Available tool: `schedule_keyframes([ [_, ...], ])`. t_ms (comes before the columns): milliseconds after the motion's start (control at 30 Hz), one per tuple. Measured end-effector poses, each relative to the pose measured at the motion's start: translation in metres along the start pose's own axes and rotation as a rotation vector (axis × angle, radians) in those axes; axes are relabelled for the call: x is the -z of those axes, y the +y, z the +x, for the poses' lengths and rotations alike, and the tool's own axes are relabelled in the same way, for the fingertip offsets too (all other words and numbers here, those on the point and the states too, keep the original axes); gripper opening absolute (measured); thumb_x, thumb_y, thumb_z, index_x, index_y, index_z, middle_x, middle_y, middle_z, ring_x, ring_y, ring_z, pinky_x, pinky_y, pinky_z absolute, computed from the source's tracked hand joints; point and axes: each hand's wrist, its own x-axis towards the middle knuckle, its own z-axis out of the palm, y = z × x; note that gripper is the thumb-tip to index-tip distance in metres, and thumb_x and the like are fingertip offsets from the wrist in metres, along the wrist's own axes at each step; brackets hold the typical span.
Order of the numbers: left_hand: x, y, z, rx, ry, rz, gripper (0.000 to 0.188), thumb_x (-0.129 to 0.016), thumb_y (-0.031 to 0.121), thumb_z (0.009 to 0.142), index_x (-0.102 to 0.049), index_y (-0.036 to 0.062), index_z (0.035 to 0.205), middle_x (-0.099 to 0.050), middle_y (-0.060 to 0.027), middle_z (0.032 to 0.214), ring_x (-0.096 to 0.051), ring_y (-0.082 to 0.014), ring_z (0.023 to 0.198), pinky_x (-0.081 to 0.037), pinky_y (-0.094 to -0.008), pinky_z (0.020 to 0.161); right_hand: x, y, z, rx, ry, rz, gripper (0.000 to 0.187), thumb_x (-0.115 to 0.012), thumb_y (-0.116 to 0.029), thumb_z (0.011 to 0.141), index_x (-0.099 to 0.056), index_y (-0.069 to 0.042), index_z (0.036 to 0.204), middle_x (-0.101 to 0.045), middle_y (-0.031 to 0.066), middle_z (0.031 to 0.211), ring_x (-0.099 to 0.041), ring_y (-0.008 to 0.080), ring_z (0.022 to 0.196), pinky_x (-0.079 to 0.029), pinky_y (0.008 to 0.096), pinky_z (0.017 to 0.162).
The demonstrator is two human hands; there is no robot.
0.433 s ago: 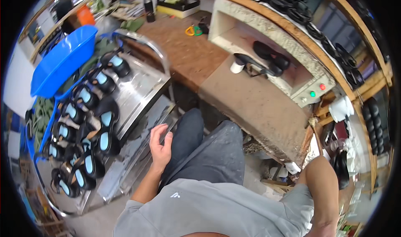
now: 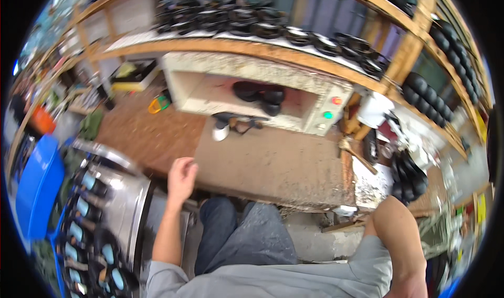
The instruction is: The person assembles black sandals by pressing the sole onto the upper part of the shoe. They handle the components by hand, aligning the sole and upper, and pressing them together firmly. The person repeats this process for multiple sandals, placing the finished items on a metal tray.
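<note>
"What's hard to make out?"
"The right grip. The right arm [image 2: 401, 240] runs off the lower edge, so I can't tell whether its fingers are apart or together. Dark shoes [image 2: 247, 90] sit in shadow inside the pale box [image 2: 252, 68]."
"And the left grip [image 2: 182, 178]?"
"Blurred, but its fingers look loosely bent with the thumb apart, nothing held."
"Where's the black strapped shoe [image 2: 230, 118]?"
"On the bench [image 2: 278, 161], just before the box's opening; it's beyond the left grip and to its right, not touching. A white piece [image 2: 220, 133] is at its left end."
"Which way does it point?"
"Its long axis runs roughly left to right, along the opening. Blur hides which end is the toe."
</note>
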Motion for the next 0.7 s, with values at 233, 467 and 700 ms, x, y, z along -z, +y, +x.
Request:
schedule_keyframes([
  [233,-0.028,-0.107,0.127,0.196,-0.105,0.056,0.024,-0.061,0.008,0.084,-0.063,-0.0004,0.107,-0.061,-0.0096,0.098,-0.058,-0.0180,0.083,-0.047,-0.0286,0.079,0.037,0.156,-0.225,-1.208,-0.218,-0.810,0.012,-0.056,-0.009,0.081,-0.062,0.000,0.087,-0.059,0.0131,0.084,-0.055,0.0278,0.082,-0.047,0.0356,0.077],
  [467,-0.086,-0.145,0.182,0.126,-0.305,-0.081,0.036,-0.062,-0.003,0.075,-0.062,0.0018,0.110,-0.060,-0.0083,0.099,-0.058,-0.0182,0.088,-0.048,-0.0299,0.081,0.113,0.212,-0.409,-1.227,-1.203,-1.219,0.033,-0.050,-0.011,0.083,-0.059,-0.004,0.114,-0.063,0.0171,0.107,-0.059,0.0325,0.103,-0.047,0.0450,0.087],
  [700,-0.107,-0.147,0.207,0.051,-0.383,0.037,0.039,-0.067,0.002,0.073,-0.060,0.0012,0.111,-0.057,-0.0087,0.096,-0.056,-0.0176,0.083,-0.048,-0.0287,0.080,0.107,0.251,-0.421,-1.162,-1.521,-1.349,0.016,-0.047,-0.009,0.087,-0.062,-0.005,0.091,-0.066,0.0145,0.093,-0.065,0.0290,0.091,-0.053,0.0409,0.076],
])
